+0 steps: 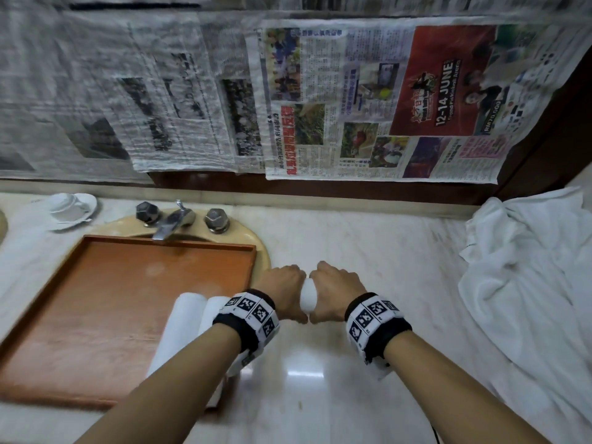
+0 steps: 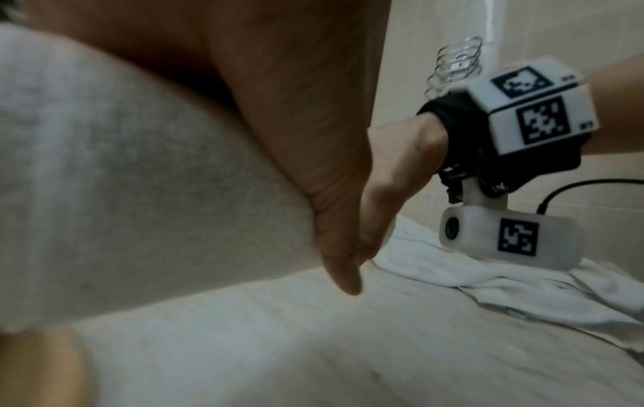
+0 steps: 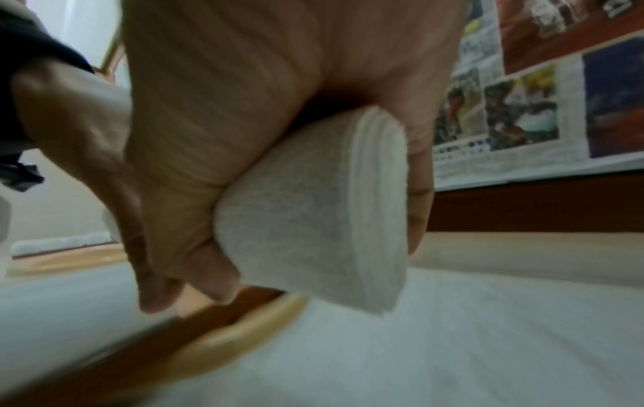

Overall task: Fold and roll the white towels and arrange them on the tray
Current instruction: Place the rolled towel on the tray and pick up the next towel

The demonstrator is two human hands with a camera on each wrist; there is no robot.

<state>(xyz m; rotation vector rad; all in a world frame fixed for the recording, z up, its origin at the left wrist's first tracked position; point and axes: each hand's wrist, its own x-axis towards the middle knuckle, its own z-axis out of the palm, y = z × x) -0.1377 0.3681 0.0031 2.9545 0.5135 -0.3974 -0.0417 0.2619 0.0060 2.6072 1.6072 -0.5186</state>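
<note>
Both hands hold one rolled white towel above the marble counter, just right of the tray. My left hand grips its left part and my right hand its right part; only a short strip of the roll shows between them. In the right wrist view the fingers curl round the rolled towel, whose layered end faces right. In the left wrist view the rolled towel fills the left side under my palm. Two rolled towels lie at the right end of the brown wooden tray, partly hidden by my left forearm.
The tray sits over a beige sink with a metal tap. A heap of unfolded white towels covers the counter's right side. An upturned cup on a saucer stands at the back left. Newspaper covers the wall behind.
</note>
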